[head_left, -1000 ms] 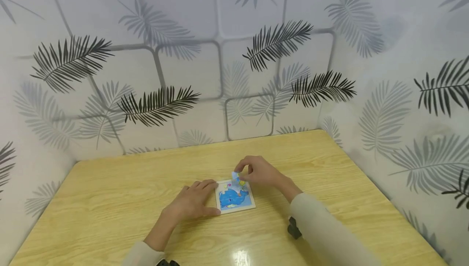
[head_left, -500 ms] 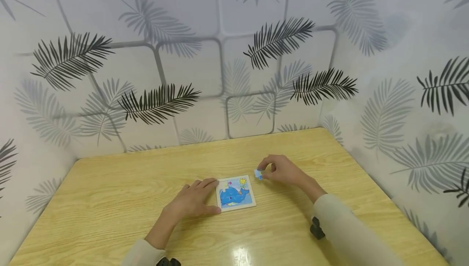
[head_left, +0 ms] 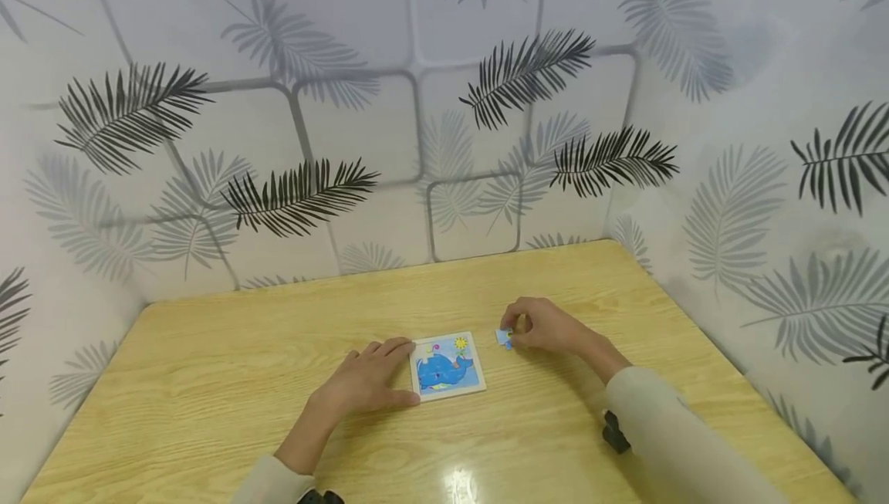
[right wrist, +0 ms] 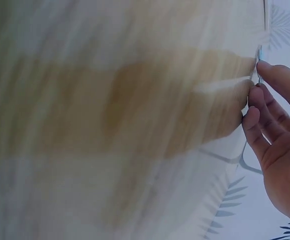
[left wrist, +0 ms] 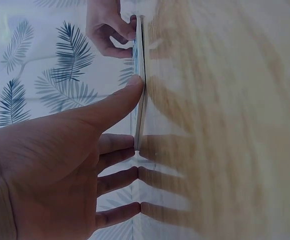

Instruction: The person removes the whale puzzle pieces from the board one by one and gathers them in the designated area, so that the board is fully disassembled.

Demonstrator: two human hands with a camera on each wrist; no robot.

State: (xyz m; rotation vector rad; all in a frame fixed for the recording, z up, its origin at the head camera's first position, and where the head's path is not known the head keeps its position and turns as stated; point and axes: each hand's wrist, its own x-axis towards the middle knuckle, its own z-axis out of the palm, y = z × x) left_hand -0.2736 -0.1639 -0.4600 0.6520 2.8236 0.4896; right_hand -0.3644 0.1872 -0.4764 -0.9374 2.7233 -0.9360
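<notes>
A small square jigsaw puzzle (head_left: 444,374) in a white frame, printed with a blue whale and a yellow sun, lies flat on the wooden table. My left hand (head_left: 368,379) rests along its left side, fingers fairly straight, with the thumb at the near corner and fingertips at the far one. In the left wrist view, the thumb (left wrist: 127,92) lies against the thin puzzle board (left wrist: 141,110). To the right of the frame, my right hand (head_left: 549,325) pinches a light blue puzzle piece (head_left: 503,336) between thumb and fingers. Its fingertips are down at the tabletop.
The light wooden table (head_left: 278,350) meets a wall (head_left: 375,133) with a feather pattern at its back and right. Dark wrist devices show below both cuffs. A bright light reflection lies on the tabletop in front of the puzzle.
My right hand has moved right with the puzzle piece, from over the puzzle's top right to the table beside it, then slightly lower. My left hand has stayed in place.
</notes>
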